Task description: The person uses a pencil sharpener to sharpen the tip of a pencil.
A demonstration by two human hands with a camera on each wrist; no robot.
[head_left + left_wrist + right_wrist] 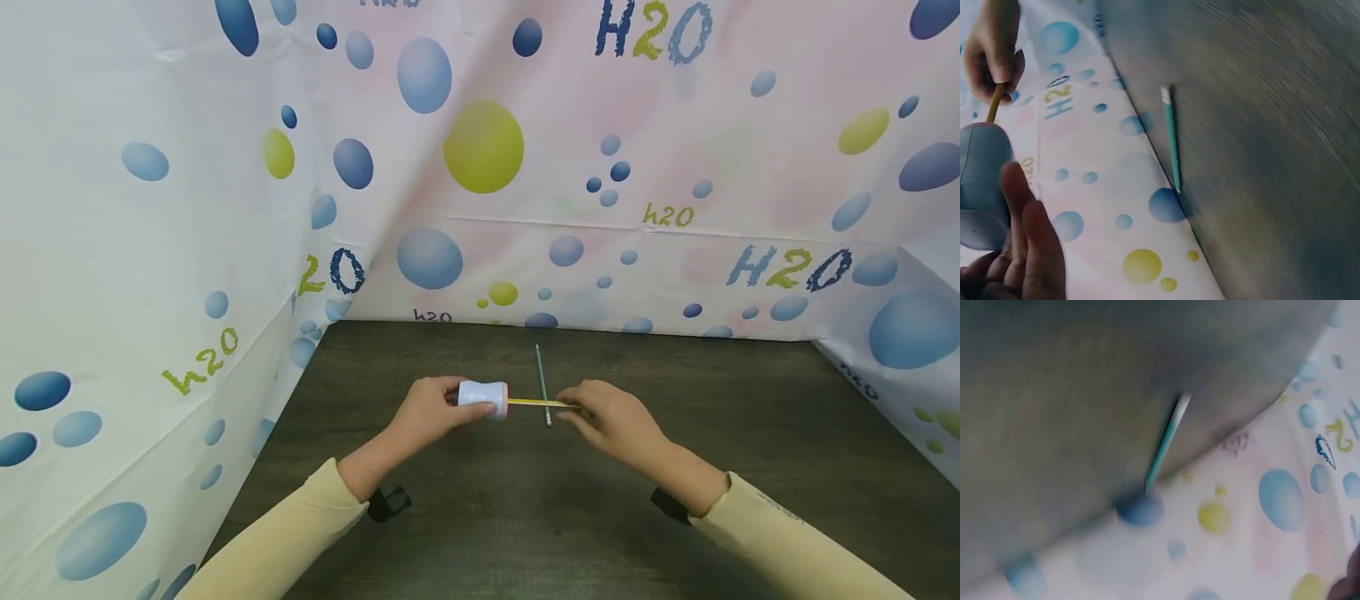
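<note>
My left hand (435,408) grips a pale blue, waisted cylinder (482,400) with a pinkish end, which looks like a pencil sharpener. One end of a yellow pencil (528,402) sits in that pinkish end. At the pencil's other end, my right hand (611,418) pinches it between thumb and fingers. In the left wrist view the blue sharpener (985,181) stands at the left edge, with the left hand (1029,244) below it. The right wrist view catches only a bit of the right hand (1346,584).
A green pencil (542,379) lies on the dark wooden table (480,525), beyond and partly beneath the held yellow pencil. White sheeting (570,125) printed with bubbles and lettering rises behind the table and along its sides.
</note>
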